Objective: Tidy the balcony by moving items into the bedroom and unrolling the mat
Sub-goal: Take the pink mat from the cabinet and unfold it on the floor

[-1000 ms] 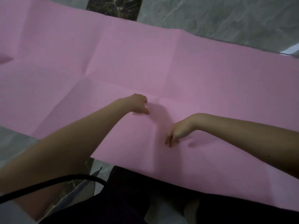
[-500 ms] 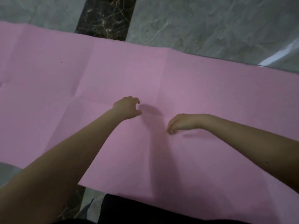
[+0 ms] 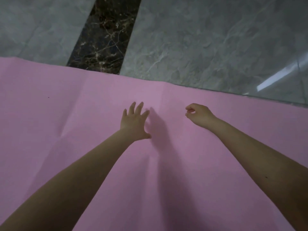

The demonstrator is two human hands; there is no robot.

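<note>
With the pink mat spread over the marble floor, the left hand splayed flat above it and the right hand loosely curled, apparently empty, a careless sweep could ruck its fold creases.

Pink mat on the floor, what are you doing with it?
A person is spreading the pink mat out flat on the grey marble floor. Their left hand reaches over it with fingers spread, while the right hand hovers loosely curled, holding nothing. The mat is unrolled, with fold creases showing.
</note>
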